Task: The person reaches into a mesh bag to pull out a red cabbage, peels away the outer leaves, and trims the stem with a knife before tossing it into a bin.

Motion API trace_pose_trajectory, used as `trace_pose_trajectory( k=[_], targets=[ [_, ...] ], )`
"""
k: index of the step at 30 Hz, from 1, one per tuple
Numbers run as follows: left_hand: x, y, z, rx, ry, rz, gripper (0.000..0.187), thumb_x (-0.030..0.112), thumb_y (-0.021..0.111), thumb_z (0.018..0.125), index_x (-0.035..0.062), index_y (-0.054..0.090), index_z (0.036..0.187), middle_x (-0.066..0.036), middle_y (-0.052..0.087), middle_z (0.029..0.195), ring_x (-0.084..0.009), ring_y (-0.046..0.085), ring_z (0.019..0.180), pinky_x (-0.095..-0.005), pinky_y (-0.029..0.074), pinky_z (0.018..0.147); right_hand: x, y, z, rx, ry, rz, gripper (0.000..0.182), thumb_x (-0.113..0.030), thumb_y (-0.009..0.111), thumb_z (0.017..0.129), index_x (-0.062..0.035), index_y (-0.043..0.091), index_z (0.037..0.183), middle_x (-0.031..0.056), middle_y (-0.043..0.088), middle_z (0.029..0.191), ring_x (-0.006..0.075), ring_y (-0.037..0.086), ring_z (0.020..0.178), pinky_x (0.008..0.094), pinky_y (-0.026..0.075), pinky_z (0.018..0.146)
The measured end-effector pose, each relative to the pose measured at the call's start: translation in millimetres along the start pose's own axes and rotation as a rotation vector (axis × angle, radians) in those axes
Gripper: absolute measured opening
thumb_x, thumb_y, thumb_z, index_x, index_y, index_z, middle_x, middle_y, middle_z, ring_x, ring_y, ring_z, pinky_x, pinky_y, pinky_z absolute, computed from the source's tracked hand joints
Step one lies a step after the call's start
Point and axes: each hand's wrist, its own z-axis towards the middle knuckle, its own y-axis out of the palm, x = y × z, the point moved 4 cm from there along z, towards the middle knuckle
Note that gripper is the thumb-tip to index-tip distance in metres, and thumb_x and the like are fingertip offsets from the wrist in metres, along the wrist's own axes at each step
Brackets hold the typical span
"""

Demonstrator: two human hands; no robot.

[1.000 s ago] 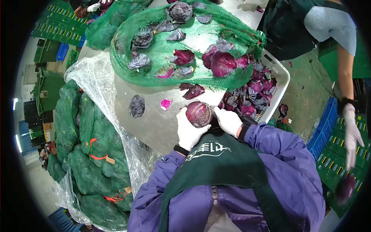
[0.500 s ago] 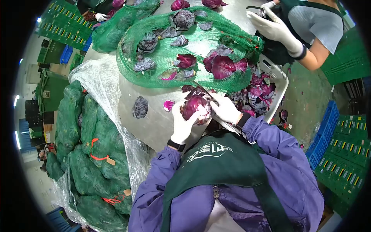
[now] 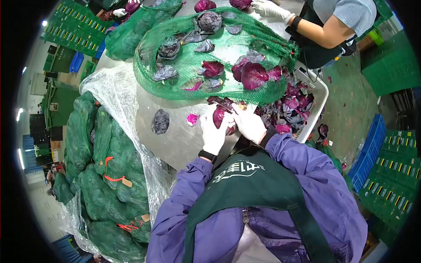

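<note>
A red cabbage (image 3: 220,117) is held above the steel table (image 3: 175,147) near its front edge. My left hand (image 3: 214,135), in a white glove, is wrapped round the cabbage's left and near side. My right hand (image 3: 249,124), also gloved, is closed at the cabbage's upper right on a knife (image 3: 224,106), whose blade points up and left. Dark outer leaves (image 3: 215,100) lie just beyond the cabbage. To the left are a small bright purple piece (image 3: 192,119) and a dark wilted leaf (image 3: 161,121).
Green netting (image 3: 184,90) with cabbages and loose leaves lies beyond my hands. A white crate (image 3: 322,94) of trimmed leaves stands at the right. Full net sacks (image 3: 112,140) and plastic film (image 3: 116,90) are at the left. A co-worker's gloved hand (image 3: 269,9) reaches over the far side.
My right hand has shifted left and up with the knife, closer to my left hand. The cabbage is turned and more covered by fingers. The co-worker's hands have moved left toward a far cabbage.
</note>
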Motion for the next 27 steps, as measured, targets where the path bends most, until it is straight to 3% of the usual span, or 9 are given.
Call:
trace_pose_trajectory(
  k=[3,4,7,13,15,17,19,22,27],
  targets=[
    [4,1,4,-0.036,-0.059,0.024,0.058,0.03,0.072,0.085,0.0044,0.05,0.133,-0.02,0.048,0.128,-0.034,0.045,0.12,-0.0447,0.036,0.105,26,29,16,0.435,-0.393,-0.237,0.031,-0.023,0.049,0.095,-0.0038,0.057,0.118,0.0258,0.063,0.103,0.0369,0.065,0.079,0.0423,0.054,0.069],
    [9,0,1,-0.029,0.035,0.024,0.061,0.032,0.072,0.085,0.0051,0.049,0.134,-0.02,0.048,0.129,-0.0351,0.044,0.121,-0.0458,0.035,0.105,37,21,29,0.165,-0.144,-0.19,0.022,-0.022,0.051,0.092,-0.0036,0.058,0.103,0.0241,0.062,0.108,0.0376,0.064,0.078,0.0451,0.053,0.069],
    [12,-4,-16,-0.042,0.115,0.061,0.063,0.033,0.077,0.079,0.0049,0.051,0.129,-0.018,0.044,0.123,-0.0346,0.045,0.12,-0.0445,0.036,0.105,65,11,38,0.179,0.178,0.136,0.027,-0.03,0.05,0.096,-0.0045,0.058,0.096,0.0227,0.066,0.084,0.0419,0.064,0.08,0.05,0.05,0.071],
    [-17,-25,-38,-0.185,0.008,-0.298,0.073,0.03,0.083,0.073,0.0062,0.046,0.131,-0.016,0.041,0.124,-0.0321,0.048,0.117,-0.0418,0.043,0.102,97,10,53,0.403,0.165,0.097,0.029,-0.032,0.058,0.093,-0.0036,0.062,0.089,0.0228,0.065,0.082,0.0437,0.062,0.08,0.0479,0.049,0.07],
    [-6,-40,-37,-0.165,0.048,-0.183,0.07,0.028,0.081,0.072,0.0071,0.049,0.13,-0.018,0.042,0.129,-0.034,0.047,0.121,-0.0435,0.041,0.104,89,14,52,0.432,0.118,0.056,0.028,-0.03,0.059,0.093,-0.0022,0.063,0.092,0.0209,0.066,0.079,0.0382,0.065,0.072,0.0435,0.05,0.065],
    [37,-51,-24,-0.168,0.435,0.196,0.068,0.028,0.079,0.069,0.0088,0.053,0.129,-0.018,0.045,0.133,-0.0361,0.045,0.125,-0.0458,0.039,0.106,65,9,55,0.387,0.022,0.407,0.027,-0.03,0.06,0.091,-0.003,0.063,0.095,0.0211,0.066,0.081,0.0412,0.064,0.077,0.0456,0.051,0.07],
    [29,-40,-17,-0.411,0.366,0.119,0.065,0.027,0.077,0.068,0.0111,0.057,0.127,-0.016,0.053,0.128,-0.0372,0.045,0.126,-0.0472,0.037,0.107,47,4,63,0.282,0.079,0.592,0.026,-0.027,0.062,0.092,-0.0029,0.06,0.101,0.0183,0.064,0.074,0.033,0.064,0.068,0.0396,0.049,0.064],
    [13,-47,-13,-0.353,0.281,0.14,0.069,0.027,0.078,0.069,0.0084,0.053,0.13,-0.016,0.053,0.125,-0.035,0.048,0.119,-0.0458,0.037,0.105,33,-24,54,0.441,0.129,0.6,0.024,-0.025,0.056,0.097,-0.003,0.057,0.107,0.0143,0.064,0.073,0.0284,0.064,0.065,0.0379,0.049,0.061],
    [-18,-36,-21,-0.142,0.098,0.105,0.068,0.03,0.077,0.076,0.006,0.048,0.133,-0.019,0.05,0.126,-0.0362,0.042,0.121,-0.0456,0.034,0.105,-3,19,-3,0.147,-0.078,0.306,0.037,-0.028,0.05,0.097,-0.008,0.056,0.128,0.0222,0.063,0.111,0.0381,0.06,0.102,0.0437,0.046,0.093]
  ],
)
